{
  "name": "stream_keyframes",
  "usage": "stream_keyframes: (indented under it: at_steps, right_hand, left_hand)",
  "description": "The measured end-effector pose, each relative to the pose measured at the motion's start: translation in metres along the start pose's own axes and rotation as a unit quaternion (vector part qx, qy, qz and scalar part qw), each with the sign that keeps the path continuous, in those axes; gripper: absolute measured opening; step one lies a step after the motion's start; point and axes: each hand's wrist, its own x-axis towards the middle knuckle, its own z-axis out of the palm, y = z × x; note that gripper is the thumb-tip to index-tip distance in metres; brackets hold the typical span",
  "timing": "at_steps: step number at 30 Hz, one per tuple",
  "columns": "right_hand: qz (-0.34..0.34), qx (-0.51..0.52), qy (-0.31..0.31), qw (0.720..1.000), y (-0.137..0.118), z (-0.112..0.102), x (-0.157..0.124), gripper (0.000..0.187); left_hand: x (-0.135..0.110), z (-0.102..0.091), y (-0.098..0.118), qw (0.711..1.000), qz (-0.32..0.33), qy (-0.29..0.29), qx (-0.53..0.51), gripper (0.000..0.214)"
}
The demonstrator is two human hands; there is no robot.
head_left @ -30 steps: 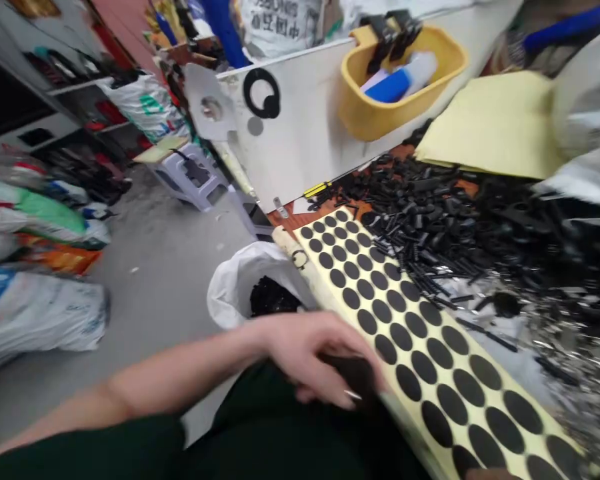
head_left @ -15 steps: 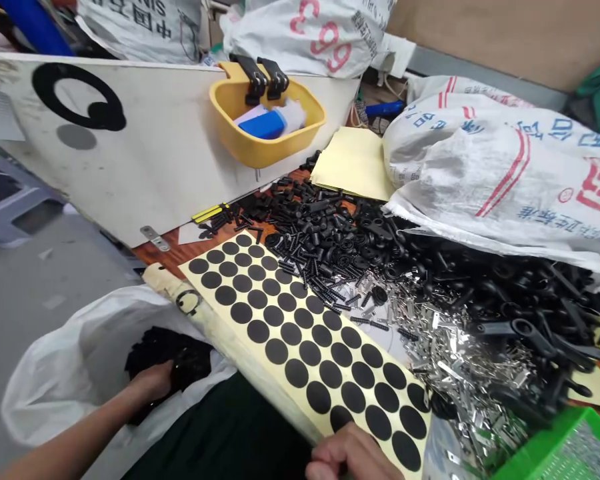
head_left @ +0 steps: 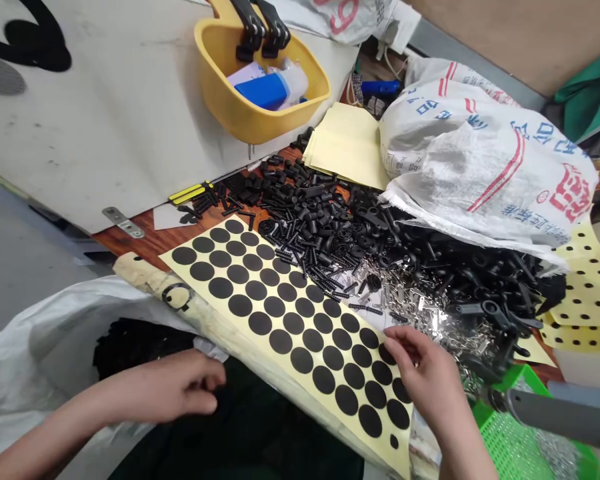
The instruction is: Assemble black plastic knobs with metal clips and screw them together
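On the table edge lies a pale yellow sheet (head_left: pixel 254 328) with rows of black round stickers (head_left: pixel 301 360). My right hand (head_left: pixel 427 377) is at the sheet's right edge, thumb and forefinger pinched on one black round sticker (head_left: pixel 386 355). My left hand (head_left: pixel 187 387) hovers above my dark-clothed lap, beside the white bag (head_left: pixel 45 313). Its fingers are curled and apart from the thumb, with nothing seen between them. Black pieces (head_left: pixel 135 347) lie inside the bag.
Black plastic parts (head_left: pixel 325 213) and small metal pieces (head_left: pixel 415 293) are heaped behind the sheet. A yellow bin (head_left: pixel 260 130) hangs on the white panel (head_left: pixel 115 100). A printed woven sack (head_left: pixel 480 153) lies behind, a green basket (head_left: pixel 510 433) at right, with a grey bar (head_left: pixel 565 417) over it.
My left hand has come up out of the white bag, away from the black pieces. My right hand has moved up and right to the sheet's far edge. The view has shifted.
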Motion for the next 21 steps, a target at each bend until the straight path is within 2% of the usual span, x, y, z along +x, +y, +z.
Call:
stream_keyframes:
  at_steps: [1, 3, 4, 7, 9, 13, 17, 21]
  right_hand:
    - [-0.005, -0.015, 0.003, 1.0, 0.004, 0.001, 0.006, 0.016]
    - [-0.014, -0.031, 0.009, 0.999, 0.01, 0.004, 0.017, 0.013]
    - [-0.019, -0.038, 0.014, 0.999, 0.011, 0.006, 0.023, 0.012]
    - [-0.035, -0.068, 0.029, 0.997, 0.014, 0.009, 0.04, 0.011]
    - [-0.046, -0.09, 0.034, 0.994, 0.015, 0.01, 0.05, 0.011]
    - [-0.079, -0.129, 0.017, 0.988, 0.015, 0.012, 0.065, 0.015]
    - [-0.108, -0.155, -0.03, 0.982, 0.01, 0.019, 0.075, 0.017]
    - [-0.112, -0.181, -0.063, 0.975, 0.002, 0.027, 0.081, 0.016]
  left_hand:
    - [-0.007, -0.005, 0.022, 0.999, 0.015, -0.042, -0.015, 0.023]
    - [-0.016, -0.01, 0.062, 0.987, 0.098, -0.11, -0.066, 0.02]
    - [-0.015, -0.01, 0.079, 0.981, 0.142, -0.103, -0.078, 0.02]
    - [0.001, 0.006, 0.108, 0.964, 0.261, 0.029, -0.05, 0.037]
    - [0.018, 0.025, 0.114, 0.95, 0.307, 0.049, 0.002, 0.038]
    - [0.037, 0.054, 0.117, 0.937, 0.33, 0.07, 0.087, 0.019]
    - [0.038, 0.06, 0.118, 0.93, 0.338, 0.081, 0.119, 0.007]
    - [0.041, 0.058, 0.115, 0.929, 0.345, 0.091, 0.1, 0.005]
